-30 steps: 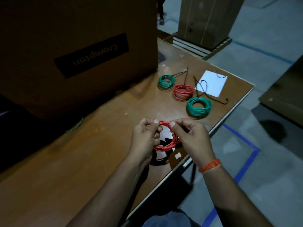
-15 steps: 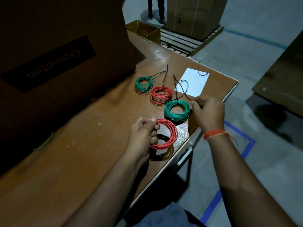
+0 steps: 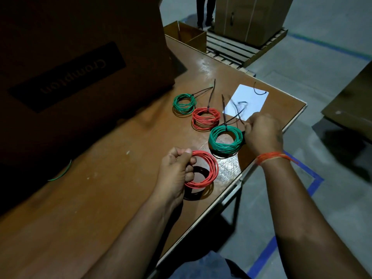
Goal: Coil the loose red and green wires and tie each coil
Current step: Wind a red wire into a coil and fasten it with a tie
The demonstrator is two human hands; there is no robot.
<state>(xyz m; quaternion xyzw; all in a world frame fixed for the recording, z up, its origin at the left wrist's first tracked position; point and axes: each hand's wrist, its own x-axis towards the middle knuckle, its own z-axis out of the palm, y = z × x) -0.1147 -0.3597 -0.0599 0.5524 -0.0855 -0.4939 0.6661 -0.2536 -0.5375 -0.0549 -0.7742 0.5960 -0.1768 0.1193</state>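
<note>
Head view has my left hand point(image 3: 177, 170) closed around the near-left arc of the untied red coil point(image 3: 203, 169), its grip holding the loops together just above the brown surface point(image 3: 112, 170). My right hand point(image 3: 261, 133) is out at the far right, fingers pinched on what looks like a loose black cable tie point(image 3: 238, 109) beside the white paper point(image 3: 246, 103); motion blur keeps me from confirming the pinch. Three coils already sit tied in a diagonal row: the near green coil point(image 3: 225, 141), a red coil point(image 3: 205, 118) and the far green coil point(image 3: 184, 102). For a clean tie, I judge the left grip should keep every loop stacked flat, so the tie can be threaded through the centre, wrapped over all strands opposite my fingers and cinched before I let go. A green wire end point(image 3: 60, 175) lies far left, uncoiled.
</note>
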